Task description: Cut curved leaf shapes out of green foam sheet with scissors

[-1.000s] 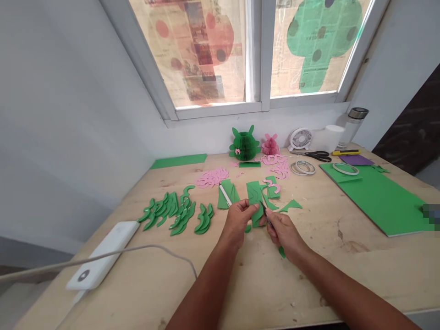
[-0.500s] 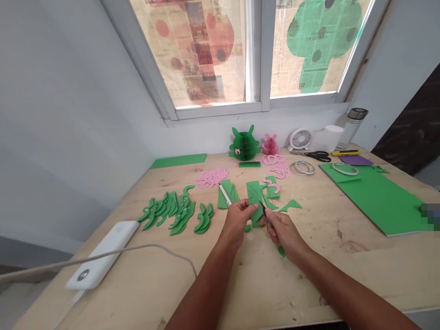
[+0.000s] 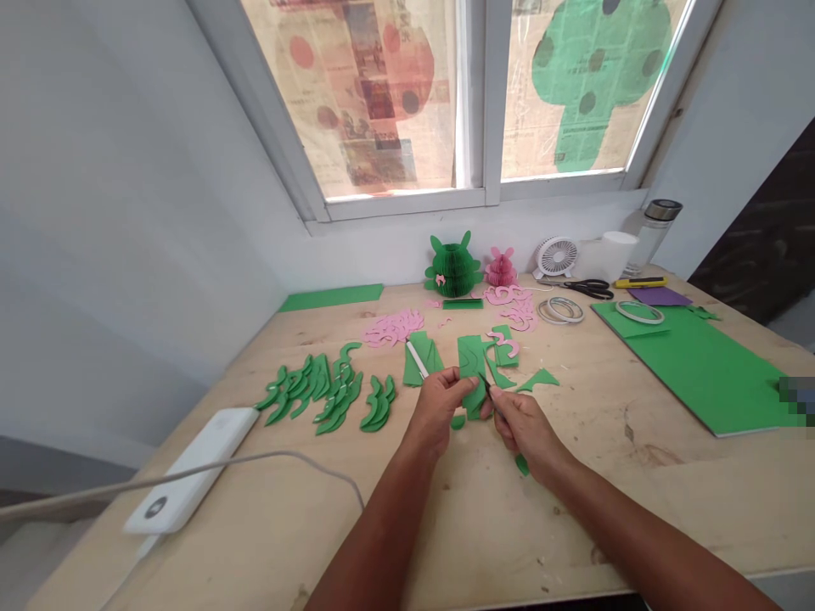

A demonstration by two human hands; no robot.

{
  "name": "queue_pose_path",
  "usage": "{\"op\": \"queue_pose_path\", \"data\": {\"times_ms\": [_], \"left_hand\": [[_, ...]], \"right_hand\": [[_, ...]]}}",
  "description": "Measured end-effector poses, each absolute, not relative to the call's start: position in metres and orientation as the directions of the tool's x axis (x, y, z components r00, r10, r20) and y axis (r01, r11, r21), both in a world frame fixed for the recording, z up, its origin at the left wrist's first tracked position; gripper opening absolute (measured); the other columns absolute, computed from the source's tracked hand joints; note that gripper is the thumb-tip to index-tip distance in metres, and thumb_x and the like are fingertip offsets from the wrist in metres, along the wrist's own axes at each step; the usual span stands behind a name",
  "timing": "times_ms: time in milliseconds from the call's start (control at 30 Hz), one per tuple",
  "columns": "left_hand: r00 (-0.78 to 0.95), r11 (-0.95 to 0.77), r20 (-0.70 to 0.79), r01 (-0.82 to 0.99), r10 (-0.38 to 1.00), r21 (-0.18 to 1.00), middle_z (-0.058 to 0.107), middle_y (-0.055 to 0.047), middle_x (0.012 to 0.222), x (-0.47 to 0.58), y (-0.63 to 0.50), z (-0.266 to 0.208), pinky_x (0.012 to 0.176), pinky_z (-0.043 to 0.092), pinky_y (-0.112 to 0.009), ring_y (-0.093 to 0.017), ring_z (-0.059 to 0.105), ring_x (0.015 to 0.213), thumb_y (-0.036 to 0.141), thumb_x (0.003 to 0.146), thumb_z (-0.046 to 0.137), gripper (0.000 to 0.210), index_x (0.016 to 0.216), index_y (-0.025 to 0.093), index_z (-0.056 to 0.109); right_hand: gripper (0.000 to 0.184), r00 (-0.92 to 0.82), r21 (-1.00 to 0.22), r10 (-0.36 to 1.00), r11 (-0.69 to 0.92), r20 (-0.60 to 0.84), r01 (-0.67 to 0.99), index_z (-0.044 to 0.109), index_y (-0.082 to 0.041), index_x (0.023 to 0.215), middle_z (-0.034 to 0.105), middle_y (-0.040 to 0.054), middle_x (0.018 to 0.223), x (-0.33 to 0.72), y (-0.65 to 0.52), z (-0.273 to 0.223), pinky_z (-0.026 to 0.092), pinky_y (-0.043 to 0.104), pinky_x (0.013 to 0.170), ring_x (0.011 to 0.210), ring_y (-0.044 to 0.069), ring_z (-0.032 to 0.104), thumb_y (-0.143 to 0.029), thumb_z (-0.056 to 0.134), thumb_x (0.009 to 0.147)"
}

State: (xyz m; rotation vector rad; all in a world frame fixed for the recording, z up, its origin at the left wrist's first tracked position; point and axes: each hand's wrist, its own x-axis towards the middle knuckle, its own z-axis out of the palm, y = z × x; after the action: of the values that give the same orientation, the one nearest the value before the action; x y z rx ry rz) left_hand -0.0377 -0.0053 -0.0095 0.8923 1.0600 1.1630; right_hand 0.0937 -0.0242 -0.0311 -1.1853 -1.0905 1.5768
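Between thumb and fingers, my left hand [image 3: 442,403] pinches a strip of green paper [image 3: 471,352] with curved lines drawn on it. My right hand [image 3: 522,424] is closed around small dark scissors [image 3: 486,385], their blades against the strip's right edge; the handles are mostly hidden. A white pen [image 3: 417,359] lies on another green piece [image 3: 413,373] just beyond my left hand. Green offcuts [image 3: 540,380] and a pink curved cutout [image 3: 504,343] lie past my right hand. Stacked green curved cutouts [image 3: 337,390] rest to the left.
Pink cutouts [image 3: 393,327], a green honeycomb paper figure [image 3: 453,267] and a smaller pink one [image 3: 501,268] stand toward the wall. Black-handled scissors [image 3: 589,288], tape rolls [image 3: 565,311] and a green sheet [image 3: 700,373] are at right. A white power bank [image 3: 194,467] with a cable lies left.
The scissors' blades look closer together than before and have shifted slightly along the green strip. Both hands stay in nearly the same place.
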Motion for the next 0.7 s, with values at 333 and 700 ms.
{"op": "queue_pose_path", "data": {"times_ms": [333,700], "left_hand": [[0.104,0.182,-0.159,-0.266,0.982,0.947,0.057,-0.001,0.058,-0.041,-0.004,-0.006,0.055,0.036,-0.024,-0.011,0.047,0.054,0.03,0.058,0.071,0.019,0.061,0.013,0.062],[0.176,0.188,-0.152,-0.207,0.973,0.96,0.055,0.0,0.058,-0.051,-0.003,-0.003,0.056,0.036,-0.024,-0.011,0.046,0.055,0.026,0.061,0.068,0.015,0.059,0.014,0.06]], "right_hand": [[0.047,-0.185,-0.966,0.957,-0.244,-0.225,-0.088,0.055,-0.015,0.061,0.029,-0.0095,0.035,0.094,-0.025,-0.027,0.012,0.02,0.032,0.031,0.005,0.018,-0.06,0.05,0.075],[0.048,-0.236,-0.977,0.953,-0.206,-0.189,-0.052,0.056,-0.015,0.061,0.028,-0.0094,0.036,0.097,-0.023,-0.032,0.013,0.02,0.033,0.033,0.005,0.017,-0.06,0.05,0.078]]}}
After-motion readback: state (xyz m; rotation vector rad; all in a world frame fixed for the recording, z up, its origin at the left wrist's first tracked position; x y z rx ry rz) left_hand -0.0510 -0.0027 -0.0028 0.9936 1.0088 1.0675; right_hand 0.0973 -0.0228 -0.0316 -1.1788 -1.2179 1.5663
